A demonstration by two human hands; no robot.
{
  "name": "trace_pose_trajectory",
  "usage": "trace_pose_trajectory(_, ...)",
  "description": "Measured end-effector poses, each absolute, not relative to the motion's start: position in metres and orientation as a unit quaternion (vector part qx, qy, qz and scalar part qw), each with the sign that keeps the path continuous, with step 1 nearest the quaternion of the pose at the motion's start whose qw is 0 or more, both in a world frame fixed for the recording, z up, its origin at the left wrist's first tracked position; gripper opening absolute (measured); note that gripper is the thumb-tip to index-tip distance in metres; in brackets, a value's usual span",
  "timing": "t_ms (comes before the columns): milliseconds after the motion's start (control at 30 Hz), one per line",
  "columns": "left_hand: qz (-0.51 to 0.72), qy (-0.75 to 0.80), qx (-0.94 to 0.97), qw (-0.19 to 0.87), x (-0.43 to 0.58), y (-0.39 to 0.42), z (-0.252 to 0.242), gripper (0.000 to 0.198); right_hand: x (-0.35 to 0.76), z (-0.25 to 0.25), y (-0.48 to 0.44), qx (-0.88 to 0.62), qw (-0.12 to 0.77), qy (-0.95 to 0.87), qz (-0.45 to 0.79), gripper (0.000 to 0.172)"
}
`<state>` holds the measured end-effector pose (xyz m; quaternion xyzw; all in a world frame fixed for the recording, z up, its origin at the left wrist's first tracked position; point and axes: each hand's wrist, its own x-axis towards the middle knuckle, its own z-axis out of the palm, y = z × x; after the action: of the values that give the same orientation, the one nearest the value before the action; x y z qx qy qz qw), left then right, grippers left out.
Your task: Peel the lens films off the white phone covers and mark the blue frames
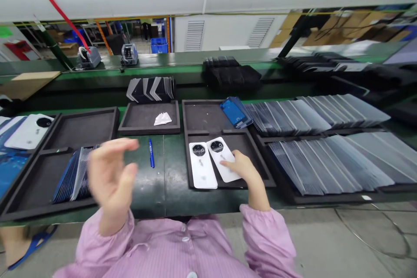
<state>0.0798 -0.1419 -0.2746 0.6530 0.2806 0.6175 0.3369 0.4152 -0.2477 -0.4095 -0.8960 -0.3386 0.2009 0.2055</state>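
My left hand, a little blurred, is raised over the left side of the bench. Its thumb and fingers are apart, with nothing between them. Below and behind it, a stack of dark blue and clear sheets leans in a tray. With my right hand I grip the right edge of a white phone back cover, thumb on its face. A second white phone back cover lies to its left, both with round black camera areas. They rest at the front of a black foam tray.
A blue pen and a crumpled white tissue lie near the middle. Several rows of clear-wrapped panels fill trays at right. Blue-filmed pieces sit in the tray's back corner. Two tape dispensers stand on the shelf.
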Motion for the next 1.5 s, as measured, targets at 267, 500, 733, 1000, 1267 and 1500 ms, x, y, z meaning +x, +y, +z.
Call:
trace_pose_trajectory(267, 0.297, 0.322, 0.643, 0.628, 0.178, -0.109, -0.409, 0.029, 0.422, -0.416, -0.265, -0.826, 0.426, -0.284, 0.235, 0.028)
trace_pose_trajectory(500, 0.316, 0.334, 0.649, 0.606, 0.179, -0.118, -0.461, 0.041, 0.356, -0.444, -0.233, -0.797, 0.455, -0.310, 0.248, 0.028)
trace_pose_trajectory(733, 0.289, 0.292, 0.721, 0.558, 0.176, -0.137, -0.473, 0.090, 0.346, -0.444, -0.223, -0.781, 0.475, -0.290, 0.284, 0.061)
trace_pose_trajectory(1000, 0.282, 0.278, 0.714, 0.577, 0.181, -0.136, -0.487, 0.109, 0.336, -0.438, -0.220, -0.699, 0.557, -0.267, 0.361, 0.058)
trace_pose_trajectory(1267, 0.219, 0.099, 0.662, 0.710, 0.225, -0.095, -0.404, 0.144, 0.360, -0.421, -0.226, -0.622, 0.637, -0.323, 0.323, 0.080)
trace_pose_trajectory(1500, 0.141, 0.047, 0.611, 0.778, 0.245, -0.089, -0.344, 0.071, 0.388, -0.433, -0.240, -0.638, 0.543, -0.402, 0.368, 0.076)
